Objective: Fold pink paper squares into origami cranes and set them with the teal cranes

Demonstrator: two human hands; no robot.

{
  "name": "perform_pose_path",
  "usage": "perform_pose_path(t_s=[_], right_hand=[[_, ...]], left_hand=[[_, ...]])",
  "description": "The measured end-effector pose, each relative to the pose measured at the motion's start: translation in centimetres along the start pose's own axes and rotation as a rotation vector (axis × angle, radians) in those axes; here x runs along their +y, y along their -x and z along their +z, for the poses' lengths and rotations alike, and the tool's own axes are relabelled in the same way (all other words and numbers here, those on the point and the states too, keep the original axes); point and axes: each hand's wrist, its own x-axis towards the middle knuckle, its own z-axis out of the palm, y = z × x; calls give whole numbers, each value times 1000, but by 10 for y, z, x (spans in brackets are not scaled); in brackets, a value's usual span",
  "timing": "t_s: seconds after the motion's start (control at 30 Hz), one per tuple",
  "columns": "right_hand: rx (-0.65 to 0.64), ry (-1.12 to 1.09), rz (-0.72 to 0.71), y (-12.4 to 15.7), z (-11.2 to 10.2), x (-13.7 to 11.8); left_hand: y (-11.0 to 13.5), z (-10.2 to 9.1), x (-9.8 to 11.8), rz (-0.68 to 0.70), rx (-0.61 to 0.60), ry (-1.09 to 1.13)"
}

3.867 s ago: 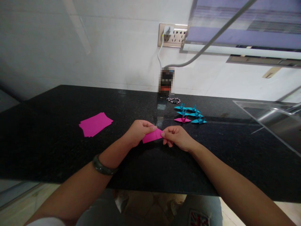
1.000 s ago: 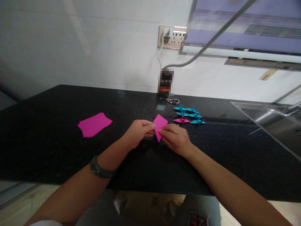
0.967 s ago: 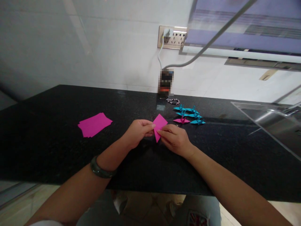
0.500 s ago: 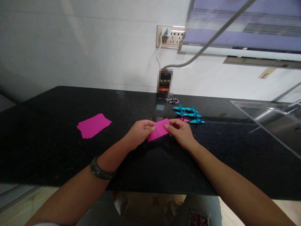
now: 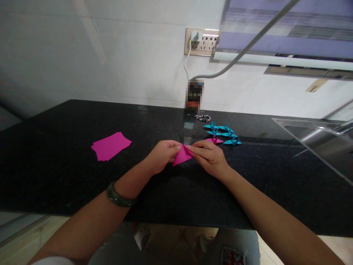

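A folded sheet of pink paper [image 5: 182, 156] is held between both hands just above the black counter. My left hand [image 5: 163, 156] pinches its left side near the top corner, thumb on top. With fingers closed, my right hand [image 5: 209, 157] grips the right side and covers part of it. The visible part of the paper is roughly triangular, with a raised fold by the right fingertips. Just beyond my right hand sits a pink paper crane [image 5: 215, 140], beside several blue paper cranes [image 5: 232, 141].
A stack of pink paper sheets [image 5: 111, 146] lies on the black counter [image 5: 68, 176] at left. Behind the cranes is a beaded bracelet [image 5: 203, 118], near a blurred dark object [image 5: 194, 95] against the wall. A metal sink [image 5: 317, 138] is set in at right.
My right hand has turned over the paper and moved its fingertips inward. The paper's upper right part has been folded over, so a square-like shape now looks triangular.
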Motion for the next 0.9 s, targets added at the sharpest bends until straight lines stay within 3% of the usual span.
perform_pose_path(t_s=[0.5, 0.9], right_hand=[[-165, 135, -158, 1, -3, 7], [-175, 125, -188, 0, -1, 9]], left_hand=[[-1, -4, -1, -10, -27, 94], [-3, -4, -2, -12, -40, 88]])
